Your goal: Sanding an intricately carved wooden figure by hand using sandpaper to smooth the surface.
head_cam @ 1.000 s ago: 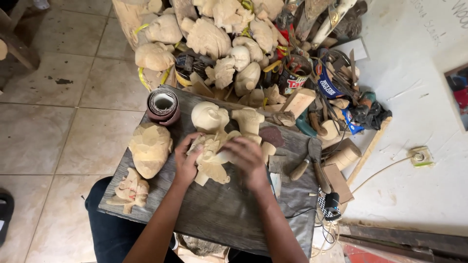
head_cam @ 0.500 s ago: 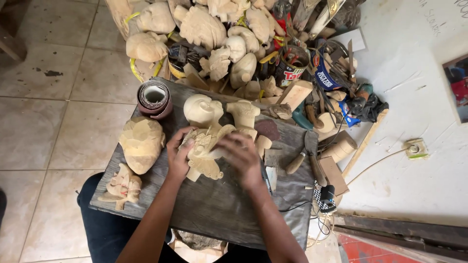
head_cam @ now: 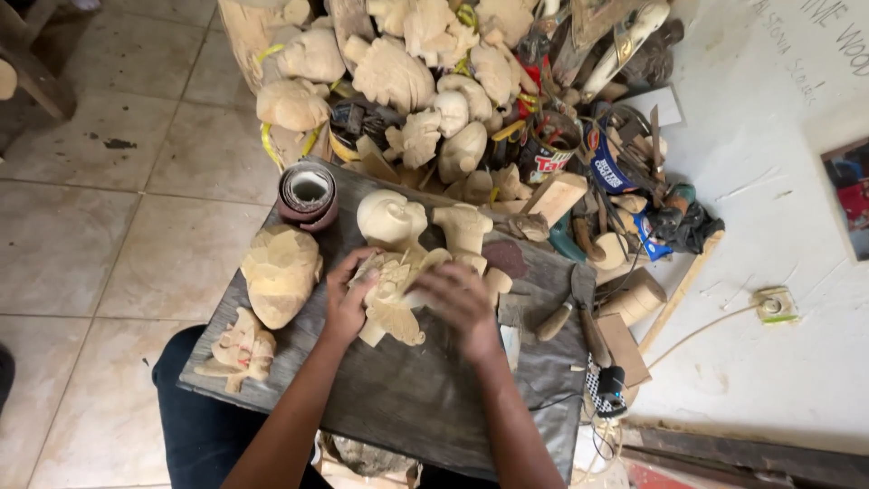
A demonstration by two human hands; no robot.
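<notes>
Wood, pale and unfinished, fills most of what I see: a heap of rough carvings (head_cam: 398, 72) piled on the floor beyond my desk (head_cam: 425, 398), a dark board resting across my lap. On the desk itself, largest first, lie a big uncarved mask blank (head_cam: 279, 272) at my left, a rounded head carving (head_cam: 391, 217) ahead, a small figure (head_cam: 237, 349) near the left corner, and a roll of sandpaper (head_cam: 308, 192) at the far edge.

My left hand (head_cam: 347, 303) is curled around the left edge of the winged carving (head_cam: 391, 294) at the middle of the desk, steadying it flat. My right hand (head_cam: 462, 303) lies over its right side, fingers bent down; whether something thin is pinched beneath them I cannot tell, as the hand is blurred.

I judge this to be the smoothing stage. Next I need firm hold with the left and even, light strokes across the fine relief.
</notes>
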